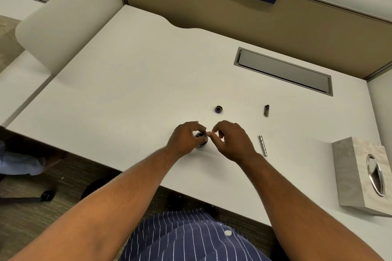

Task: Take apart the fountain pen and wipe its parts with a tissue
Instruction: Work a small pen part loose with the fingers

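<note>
While left fingers (196, 128) wrap the ink bottle (201, 138), right fingers (214, 132) pinch something small beside it.

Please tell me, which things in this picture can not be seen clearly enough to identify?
Head view, the only one:
- Dark round object: mostly covered by left hand; its identity is unclear.
- Right hand: its fingertips pinch something too small to identify.
- Tissue box: no tissue shows in its opening.
- Small round piece: too small to name.

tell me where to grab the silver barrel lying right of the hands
Pinch the silver barrel at its middle, from above, fingers across its width. It lies flat on the desk, pointing away from the person, both long sides clear, and the right hand is nearest.
</note>
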Tool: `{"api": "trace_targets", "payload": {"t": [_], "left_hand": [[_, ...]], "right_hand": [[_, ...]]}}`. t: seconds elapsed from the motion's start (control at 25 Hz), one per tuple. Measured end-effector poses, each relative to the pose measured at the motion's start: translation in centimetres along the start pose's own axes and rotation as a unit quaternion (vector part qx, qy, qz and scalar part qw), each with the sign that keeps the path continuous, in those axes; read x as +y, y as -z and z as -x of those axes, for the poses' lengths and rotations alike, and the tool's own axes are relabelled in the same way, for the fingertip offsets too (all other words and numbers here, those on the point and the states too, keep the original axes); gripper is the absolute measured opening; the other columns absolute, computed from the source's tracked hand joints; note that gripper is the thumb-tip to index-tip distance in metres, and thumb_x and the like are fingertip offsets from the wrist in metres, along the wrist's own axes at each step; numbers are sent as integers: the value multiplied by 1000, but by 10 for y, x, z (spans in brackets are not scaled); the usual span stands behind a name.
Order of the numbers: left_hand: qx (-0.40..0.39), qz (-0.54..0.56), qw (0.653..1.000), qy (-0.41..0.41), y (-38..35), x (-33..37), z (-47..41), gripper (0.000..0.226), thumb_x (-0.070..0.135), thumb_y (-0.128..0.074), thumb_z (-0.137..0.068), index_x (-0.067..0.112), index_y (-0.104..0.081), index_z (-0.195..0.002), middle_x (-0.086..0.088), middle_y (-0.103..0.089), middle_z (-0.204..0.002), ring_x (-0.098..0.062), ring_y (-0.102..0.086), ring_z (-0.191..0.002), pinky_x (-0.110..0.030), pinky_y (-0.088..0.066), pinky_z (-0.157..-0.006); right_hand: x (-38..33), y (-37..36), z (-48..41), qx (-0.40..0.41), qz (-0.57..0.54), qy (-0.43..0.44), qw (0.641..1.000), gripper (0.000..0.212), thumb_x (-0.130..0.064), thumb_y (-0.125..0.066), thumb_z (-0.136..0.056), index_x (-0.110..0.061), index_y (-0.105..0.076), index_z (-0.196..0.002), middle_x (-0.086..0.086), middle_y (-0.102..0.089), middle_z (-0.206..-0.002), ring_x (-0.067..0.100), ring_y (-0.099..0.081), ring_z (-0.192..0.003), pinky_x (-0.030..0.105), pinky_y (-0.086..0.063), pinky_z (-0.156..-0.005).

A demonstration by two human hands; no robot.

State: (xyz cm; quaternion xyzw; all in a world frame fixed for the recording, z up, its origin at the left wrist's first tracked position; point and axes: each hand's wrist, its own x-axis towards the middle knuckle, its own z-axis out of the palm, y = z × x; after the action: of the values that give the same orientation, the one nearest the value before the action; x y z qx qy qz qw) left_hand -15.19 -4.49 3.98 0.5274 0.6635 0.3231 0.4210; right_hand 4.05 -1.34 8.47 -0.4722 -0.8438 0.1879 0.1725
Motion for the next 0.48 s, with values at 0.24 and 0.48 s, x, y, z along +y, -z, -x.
{"api": "trace_targets", "payload": {"t": [0.24, 0.48], "left_hand": [[1, 6, 1000, -2, -1, -1, 0, 21, 25, -84, -75, 33, -77, -93, 16, -70, -111, -3, -53, -131, -31, -44, -105], [1, 11, 1000, 4, -1, -3, -2, 22, 26, -84, -75, 32, -78, -95, 9, -72, -122, -3, -52, -133, -32, -44, -107]], "right_hand": [[-1, -3, 3, 3, -24, 22, 999, 9, -19, -67, -90, -21, -68, -99, -20, -52, -80, 2, -43, -70, 23, -36, -72], [-3, -2, -2, 1, 5, -17, 1000, 29, -32, -68, -94, -20, -55, -70, -10, -49, -65, 20, -47, -62, 31, -32, -57]]}}
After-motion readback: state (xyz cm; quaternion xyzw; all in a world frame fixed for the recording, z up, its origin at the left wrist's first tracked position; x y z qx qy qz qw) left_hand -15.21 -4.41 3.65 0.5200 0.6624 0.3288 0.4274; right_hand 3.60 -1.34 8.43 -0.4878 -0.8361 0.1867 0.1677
